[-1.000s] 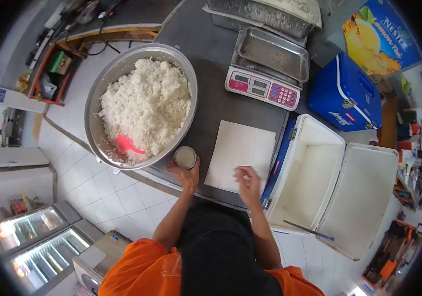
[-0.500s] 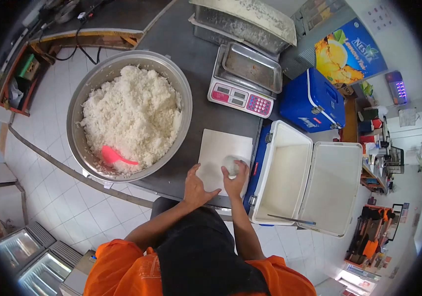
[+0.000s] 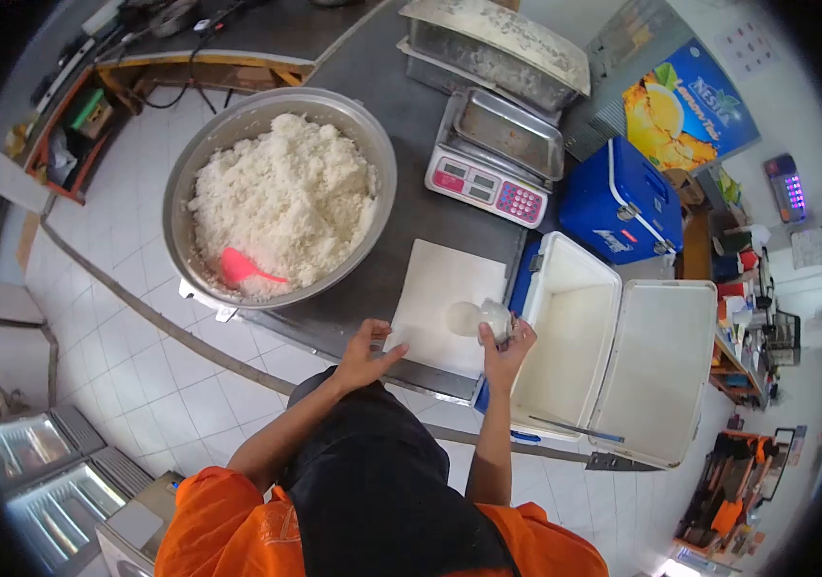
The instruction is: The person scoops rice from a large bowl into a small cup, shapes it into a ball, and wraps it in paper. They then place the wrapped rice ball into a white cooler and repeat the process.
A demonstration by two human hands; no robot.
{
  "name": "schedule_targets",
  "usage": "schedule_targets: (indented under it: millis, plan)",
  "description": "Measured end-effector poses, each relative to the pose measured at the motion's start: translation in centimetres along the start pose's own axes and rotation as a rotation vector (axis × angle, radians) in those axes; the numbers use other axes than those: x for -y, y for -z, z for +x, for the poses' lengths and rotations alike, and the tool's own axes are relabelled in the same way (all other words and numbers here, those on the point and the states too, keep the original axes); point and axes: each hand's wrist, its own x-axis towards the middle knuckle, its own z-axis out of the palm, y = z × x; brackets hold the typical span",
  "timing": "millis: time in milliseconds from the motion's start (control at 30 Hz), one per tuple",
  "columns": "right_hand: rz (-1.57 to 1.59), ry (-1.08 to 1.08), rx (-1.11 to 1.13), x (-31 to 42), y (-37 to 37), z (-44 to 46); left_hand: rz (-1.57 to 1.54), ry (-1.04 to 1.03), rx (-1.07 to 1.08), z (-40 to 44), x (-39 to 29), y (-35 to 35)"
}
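My right hand grips a small clear cup, tilted on its side above the right part of a stack of white paper sheets. Beside the cup's mouth, a round pale mound that looks like rice lies on the top sheet. My left hand is empty, fingers apart, at the lower left corner of the paper. Left of the stack stands a large metal pot heaped with cooked rice. A pink rice scoop is stuck in that heap.
A digital scale carrying a metal tray stands behind the paper. To the right are an open cooler box, with a thin rod across its near end, and a closed blue cooler. A lidded metal container is at the back.
My right hand has turned the cup onto its side and moved it right, uncovering the pale mound on the paper. My left hand stays near the paper's left corner. The camera view has shifted.
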Motion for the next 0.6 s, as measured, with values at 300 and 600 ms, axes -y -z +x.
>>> schedule_targets:
  millis: [300,600]
  plan:
    - [-0.24,0.348,1.076,16.3,-9.9,-8.1,-0.327,-0.128,0.419,-2.4,0.5,7.6]
    - [-0.557,0.774,1.079,22.8,-33.8,-7.8,-1.541,0.275,-0.055,-12.8,9.8,19.1]
